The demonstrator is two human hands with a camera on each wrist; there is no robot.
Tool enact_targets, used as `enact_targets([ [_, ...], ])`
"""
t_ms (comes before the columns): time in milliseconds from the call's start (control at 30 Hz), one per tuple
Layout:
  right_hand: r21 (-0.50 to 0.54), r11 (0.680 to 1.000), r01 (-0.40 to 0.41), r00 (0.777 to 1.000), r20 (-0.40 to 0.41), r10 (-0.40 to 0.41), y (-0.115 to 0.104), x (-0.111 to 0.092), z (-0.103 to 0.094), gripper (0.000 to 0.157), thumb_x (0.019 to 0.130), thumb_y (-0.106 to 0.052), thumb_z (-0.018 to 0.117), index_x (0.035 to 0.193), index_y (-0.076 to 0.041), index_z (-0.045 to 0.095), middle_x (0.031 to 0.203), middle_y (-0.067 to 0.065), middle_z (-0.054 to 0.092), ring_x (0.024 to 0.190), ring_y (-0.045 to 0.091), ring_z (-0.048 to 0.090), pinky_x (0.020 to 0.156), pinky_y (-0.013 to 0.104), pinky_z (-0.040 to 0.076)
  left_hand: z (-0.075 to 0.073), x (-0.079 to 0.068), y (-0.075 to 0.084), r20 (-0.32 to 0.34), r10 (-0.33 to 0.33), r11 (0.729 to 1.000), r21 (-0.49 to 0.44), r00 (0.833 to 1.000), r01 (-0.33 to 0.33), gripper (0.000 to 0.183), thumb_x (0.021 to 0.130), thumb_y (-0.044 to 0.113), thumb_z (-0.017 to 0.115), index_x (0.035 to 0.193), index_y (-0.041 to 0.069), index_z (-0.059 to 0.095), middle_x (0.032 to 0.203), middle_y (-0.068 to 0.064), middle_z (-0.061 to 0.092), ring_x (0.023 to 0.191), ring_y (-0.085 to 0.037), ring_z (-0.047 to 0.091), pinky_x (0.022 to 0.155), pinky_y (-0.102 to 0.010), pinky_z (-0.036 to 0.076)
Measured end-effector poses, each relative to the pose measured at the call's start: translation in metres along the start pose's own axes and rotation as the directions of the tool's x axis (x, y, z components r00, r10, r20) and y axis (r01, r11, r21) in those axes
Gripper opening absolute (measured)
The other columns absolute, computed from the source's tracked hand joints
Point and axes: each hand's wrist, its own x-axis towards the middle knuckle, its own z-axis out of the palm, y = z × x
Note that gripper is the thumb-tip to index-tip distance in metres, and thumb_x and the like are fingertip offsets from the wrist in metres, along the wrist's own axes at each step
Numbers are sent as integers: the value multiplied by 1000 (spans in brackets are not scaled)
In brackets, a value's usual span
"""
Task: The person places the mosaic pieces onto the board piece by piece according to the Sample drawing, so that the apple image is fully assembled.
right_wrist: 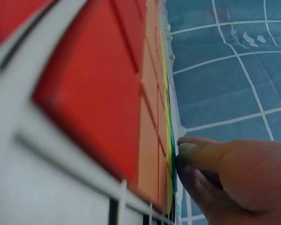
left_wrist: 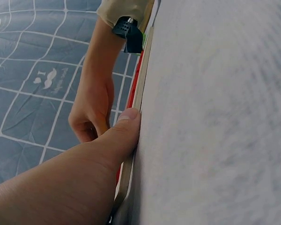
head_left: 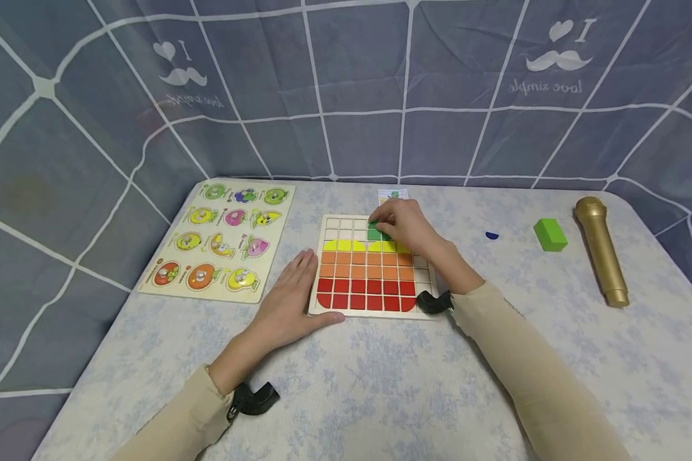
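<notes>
A square wooden grid board [head_left: 341, 223] lies mid-table, with rows of red tiles [head_left: 357, 286], orange tiles [head_left: 357, 264] and yellow tiles [head_left: 344, 246]. Green tiles [head_left: 373, 234] sit behind the yellow row, partly covered by my right hand [head_left: 406, 224]. Its thumb and fingers pinch a green tile at the board surface; the fingertips hide most of it. My left hand [head_left: 288, 296] rests along the board's left edge, fingers straight, the thumb on the front edge. In the left wrist view, the left thumb [left_wrist: 119, 133] presses the board's rim.
A fruit puzzle board [head_left: 219, 240] lies to the left. Behind the grid board is a small picture card [head_left: 393, 194]. To the right are a dark blue piece [head_left: 492, 235], a green block [head_left: 550, 234] and a gold microphone [head_left: 602, 251]. A grid-patterned curtain [head_left: 357, 77] hangs behind the table.
</notes>
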Motion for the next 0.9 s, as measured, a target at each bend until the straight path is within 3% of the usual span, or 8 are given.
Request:
enact_targets([
  [233, 31, 997, -74, 996, -40, 75, 13, -21, -24, 22, 100, -3, 68, 120, 0, 78, 120, 18, 73, 106, 33, 72, 95, 46, 61, 2, 2, 1, -7, 6, 1000, -3, 1000, -6, 120, 84, 62, 80, 167, -2, 20, 176, -17, 16, 165, -32, 10, 134, -50, 15],
  [633, -117, 964, -237, 968, -114, 224, 54, -89, -99, 27, 96, 2, 63, 120, 7, 74, 119, 30, 72, 103, 47, 73, 96, 57, 57, 1, 1, 2, -16, -5, 1000, -15, 1000, 5, 120, 83, 62, 81, 167, -1, 22, 176, -16, 18, 165, -33, 12, 133, -53, 17],
  [800, -187, 923, -335, 940, -138, 313, 70, -107, -103, 26, 97, -3, 67, 119, 10, 73, 113, 32, 73, 107, 50, 68, 96, 63, 51, 3, 2, 4, -20, 8, 1000, -14, 1000, -8, 120, 83, 62, 81, 166, -1, 23, 176, -17, 19, 165, -33, 12, 133, -53, 18],
  [900, -211, 914, -347, 933, -175, 314, 76, -109, -97, 22, 95, -2, 71, 114, 9, 75, 109, 31, 74, 104, 50, 67, 91, 61, 52, 4, 4, 4, -22, 15, 1000, -11, 1000, -15, 120, 83, 64, 81, 166, -1, 23, 176, -17, 18, 165, -33, 12, 133, -52, 18],
])
